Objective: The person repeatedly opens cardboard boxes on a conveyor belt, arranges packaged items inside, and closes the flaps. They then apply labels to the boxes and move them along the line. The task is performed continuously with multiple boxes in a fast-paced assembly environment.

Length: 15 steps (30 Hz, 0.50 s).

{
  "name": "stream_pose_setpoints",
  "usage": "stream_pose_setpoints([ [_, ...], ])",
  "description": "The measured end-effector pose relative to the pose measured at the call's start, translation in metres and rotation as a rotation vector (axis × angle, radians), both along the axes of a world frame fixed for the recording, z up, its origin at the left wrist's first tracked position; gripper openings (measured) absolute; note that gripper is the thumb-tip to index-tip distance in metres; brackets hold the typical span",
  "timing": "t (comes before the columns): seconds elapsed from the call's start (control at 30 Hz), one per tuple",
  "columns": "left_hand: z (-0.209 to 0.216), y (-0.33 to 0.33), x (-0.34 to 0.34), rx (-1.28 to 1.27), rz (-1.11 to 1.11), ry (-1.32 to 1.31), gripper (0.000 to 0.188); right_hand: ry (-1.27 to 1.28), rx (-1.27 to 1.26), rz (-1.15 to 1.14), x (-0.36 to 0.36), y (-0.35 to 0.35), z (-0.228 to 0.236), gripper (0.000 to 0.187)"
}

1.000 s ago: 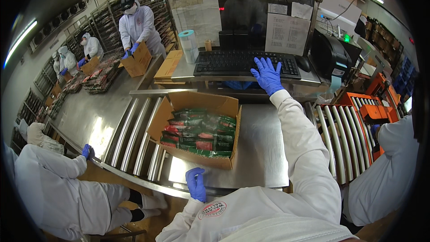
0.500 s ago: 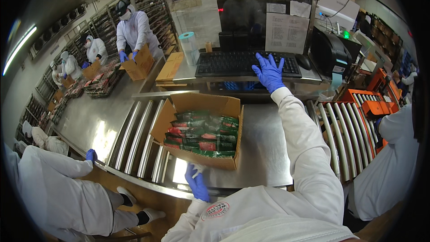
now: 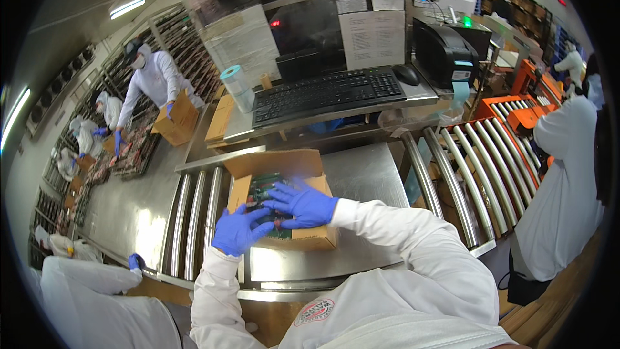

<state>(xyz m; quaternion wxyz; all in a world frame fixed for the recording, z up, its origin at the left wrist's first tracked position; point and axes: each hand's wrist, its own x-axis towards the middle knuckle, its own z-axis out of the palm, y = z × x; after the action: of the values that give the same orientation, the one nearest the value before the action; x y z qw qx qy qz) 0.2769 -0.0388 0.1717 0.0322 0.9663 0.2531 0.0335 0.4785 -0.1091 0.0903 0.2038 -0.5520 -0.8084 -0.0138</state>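
Note:
An open cardboard box (image 3: 314,243) stands on the steel work surface in front of me, holding green and red packets (image 3: 261,189). My right hand (image 3: 302,205), in a blue glove, reaches over the box from the right with its fingers stretched out across the packets; it is slightly blurred. Over the box's left front side is my left hand (image 3: 240,231), also gloved in blue, thumb and fingers apart. Both hands hide part of the packets, and I see nothing held in either one.
Behind the box, a shelf carries a black keyboard (image 3: 329,95), a mouse (image 3: 406,75), a label printer (image 3: 445,48) and a blue-white roll (image 3: 237,88). Rollers (image 3: 188,223) lie left, more rollers (image 3: 494,171) right. Co-workers stand on both sides; one handles a cardboard box (image 3: 176,119).
My right hand has left the keyboard and come down over the box. My left hand has moved up and left to the box; the white scrap it held no longer shows. The view has shifted.

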Motion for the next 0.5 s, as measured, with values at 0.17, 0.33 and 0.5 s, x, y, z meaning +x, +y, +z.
stream_pose_setpoints([
  [0.17,-0.024,0.029,0.051,0.031,0.108,-0.093,0.047,-0.246,0.249,-0.056,0.001,0.049,-0.032,0.061],
  [0.33,-0.080,0.041,0.070,0.359,0.240,-0.272,0.071,-0.208,0.359,-0.535,0.045,0.053,0.054,0.066],
  [0.5,-0.094,0.068,0.057,0.479,0.660,-0.815,0.068,-0.176,0.243,-0.458,-0.026,0.006,-0.001,0.069],
])
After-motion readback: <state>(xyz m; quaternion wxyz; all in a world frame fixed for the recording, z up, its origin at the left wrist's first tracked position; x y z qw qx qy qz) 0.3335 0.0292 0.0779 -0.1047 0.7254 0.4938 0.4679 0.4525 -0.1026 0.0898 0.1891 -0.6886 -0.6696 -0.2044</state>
